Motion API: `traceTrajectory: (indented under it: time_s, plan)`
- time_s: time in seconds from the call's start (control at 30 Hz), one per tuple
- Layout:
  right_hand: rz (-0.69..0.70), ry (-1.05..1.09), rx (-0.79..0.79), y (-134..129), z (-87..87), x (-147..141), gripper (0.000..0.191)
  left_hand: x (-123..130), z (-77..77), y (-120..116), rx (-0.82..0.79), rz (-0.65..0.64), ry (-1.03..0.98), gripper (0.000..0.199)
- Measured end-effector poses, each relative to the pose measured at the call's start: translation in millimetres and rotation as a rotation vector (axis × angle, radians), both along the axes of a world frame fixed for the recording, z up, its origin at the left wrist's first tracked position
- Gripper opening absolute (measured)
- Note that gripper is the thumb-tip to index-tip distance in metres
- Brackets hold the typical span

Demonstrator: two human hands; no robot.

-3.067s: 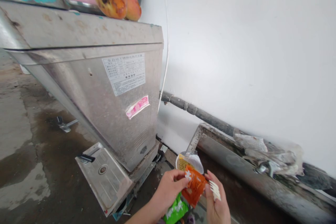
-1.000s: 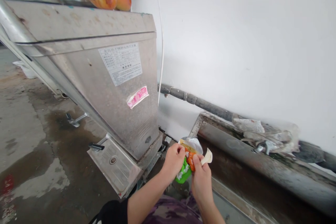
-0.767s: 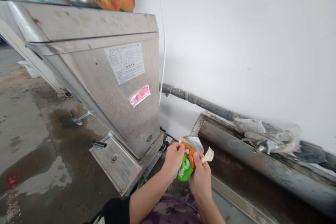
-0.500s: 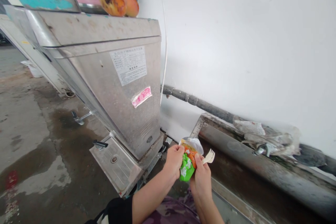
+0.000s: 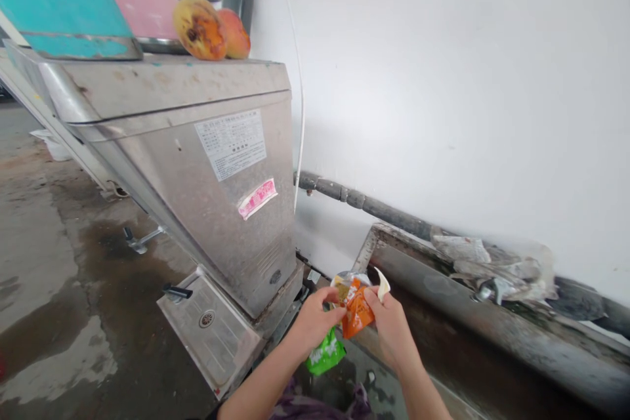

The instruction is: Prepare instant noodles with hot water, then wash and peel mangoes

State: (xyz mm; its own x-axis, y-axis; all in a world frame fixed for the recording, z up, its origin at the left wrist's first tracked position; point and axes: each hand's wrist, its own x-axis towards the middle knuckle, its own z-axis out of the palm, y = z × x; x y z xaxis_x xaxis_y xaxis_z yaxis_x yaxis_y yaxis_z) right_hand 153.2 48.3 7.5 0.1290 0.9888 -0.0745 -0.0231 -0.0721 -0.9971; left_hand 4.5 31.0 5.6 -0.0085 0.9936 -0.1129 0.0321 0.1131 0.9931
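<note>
An orange packet [image 5: 358, 310] is pinched in my right hand [image 5: 392, 325], its fingers closed. A pale fork [image 5: 382, 283] sticks up from the same hand, partly hidden. My left hand [image 5: 311, 321] is closed, its fingertips at the left edge of the orange packet. A green packet [image 5: 325, 353] hangs under my left hand, its top hidden by the fingers. Behind both hands shows a silver and yellow packet [image 5: 343, 283], which the left fingers seem to hold too.
To the left stands a metal water dispenser [image 5: 197, 157] with taps and a drip tray [image 5: 211, 341]. Two mangoes [image 5: 209, 29] lie on top. A long metal trough [image 5: 433, 282] runs along the white wall [image 5: 443, 92] at right, with crumpled plastic [image 5: 506, 266] behind it.
The orange packet has come apart from the green one, which now hangs lower and further left. My hands are wider apart. The fork has turned and shows edge-on. The view has tilted up slightly.
</note>
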Motion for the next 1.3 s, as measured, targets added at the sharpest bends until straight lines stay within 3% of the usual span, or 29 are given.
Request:
traceTrajectory:
  time_s: [0.13,0.3,0.37,0.5,0.63,0.77,0.9,1.1,1.3]
  plan:
    - [0.119,0.158,-0.166,1,16.2,3,0.028,2,-6.6,3,-0.049,-0.067,-0.009,0.037]
    - [0.178,0.218,-0.233,-2,25.9,4,0.029,3,-7.6,2,-0.155,-0.198,-0.21,0.039]
    - [0.142,0.117,-0.211,-1,23.3,5,0.027,3,-9.5,1,-0.207,-0.211,-0.268,0.037]
    - [0.047,-0.188,-0.129,-4,12.5,8,0.041,2,-16.4,-2,-0.254,-0.087,-0.312,0.031]
    - [0.127,-0.214,-0.104,-18,2.8,7,0.056,2,-19.2,-7,-0.264,0.028,-0.323,0.028]
    - [0.114,-0.267,-0.028,-30,-4.4,3,0.051,6,-16.3,-10,-0.243,0.102,-0.291,0.024]
    - [0.015,-0.333,0.063,-28,-11.8,1,0.042,14,-14.5,-11,-0.2,0.139,-0.248,0.022]
    - [-0.087,-0.416,0.19,-18,-21.9,3,0.027,22,-15.2,-15,-0.157,0.066,-0.209,0.026]
    - [-0.089,-0.396,0.196,-21,-31.9,1,0.031,24,-15.6,-12,-0.133,0.079,-0.18,0.022]
